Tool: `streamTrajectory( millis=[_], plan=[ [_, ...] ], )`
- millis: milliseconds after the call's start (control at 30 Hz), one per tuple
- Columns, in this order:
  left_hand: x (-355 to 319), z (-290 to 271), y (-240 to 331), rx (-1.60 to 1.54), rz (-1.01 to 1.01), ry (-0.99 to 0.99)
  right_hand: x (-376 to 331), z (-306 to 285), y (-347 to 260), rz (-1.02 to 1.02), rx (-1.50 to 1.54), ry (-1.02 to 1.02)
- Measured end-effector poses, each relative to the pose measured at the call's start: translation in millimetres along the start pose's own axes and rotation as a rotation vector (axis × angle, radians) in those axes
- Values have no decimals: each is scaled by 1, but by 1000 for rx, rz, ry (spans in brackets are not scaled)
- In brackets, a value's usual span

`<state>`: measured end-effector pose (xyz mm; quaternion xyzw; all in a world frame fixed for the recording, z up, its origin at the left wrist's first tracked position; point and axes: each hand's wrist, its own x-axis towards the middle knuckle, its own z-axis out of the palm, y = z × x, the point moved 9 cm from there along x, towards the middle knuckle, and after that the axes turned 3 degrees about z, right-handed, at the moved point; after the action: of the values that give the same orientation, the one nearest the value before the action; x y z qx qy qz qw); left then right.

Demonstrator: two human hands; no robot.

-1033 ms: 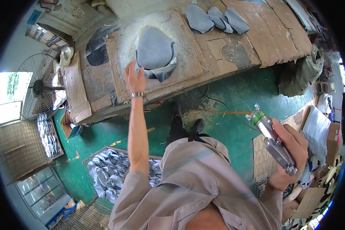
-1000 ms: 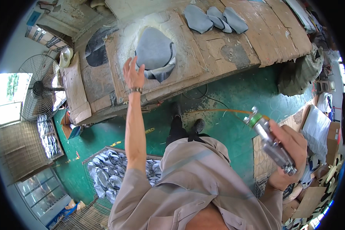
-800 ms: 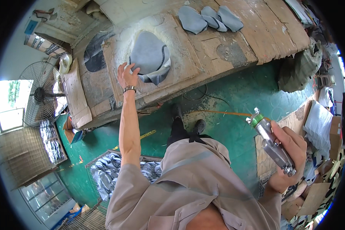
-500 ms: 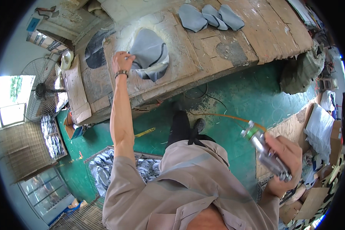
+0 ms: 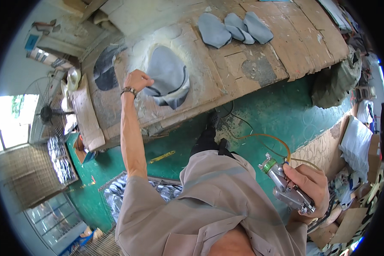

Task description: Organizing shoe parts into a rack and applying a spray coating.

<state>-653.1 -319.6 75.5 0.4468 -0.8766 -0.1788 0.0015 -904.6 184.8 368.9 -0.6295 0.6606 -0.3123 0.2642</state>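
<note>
A grey, curved piece of soft sheet material with black edging [image 5: 168, 70] lies on the cardboard-covered table, a second layer showing under its near edge. The closed fingers of my left hand [image 5: 137, 80] grip its left corner. Out to the right, over the floor, my right hand [image 5: 308, 184] is wrapped round a metal spray gun [image 5: 286, 184] with a green ring at its front end. An orange-brown hose [image 5: 288, 147] runs from the gun toward the table. Pale dried residue surrounds the grey piece.
Several similar grey pieces [image 5: 214, 30] lie farther right on the table [image 5: 260, 59]. A dark patch [image 5: 105, 68] is at its left. A wire-mesh fan [image 5: 46, 114] stands at the left. Racks of grey pieces [image 5: 115, 194] stand near me, and a white bag [image 5: 355, 147] is at right.
My view has shifted, so the table sits lower in the picture. My left hand remains at the grey piece's corner. The spray gun has moved slightly left and down in my right hand.
</note>
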Motion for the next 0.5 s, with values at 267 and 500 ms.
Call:
streamTrajectory(
  millis=[267,500],
  plan=[
    [75,-85,88,108,213,100,19,-7,35,216,42,158],
    [141,-184,235,205,317,458,7,-1,53,425,49,209]
  ],
)
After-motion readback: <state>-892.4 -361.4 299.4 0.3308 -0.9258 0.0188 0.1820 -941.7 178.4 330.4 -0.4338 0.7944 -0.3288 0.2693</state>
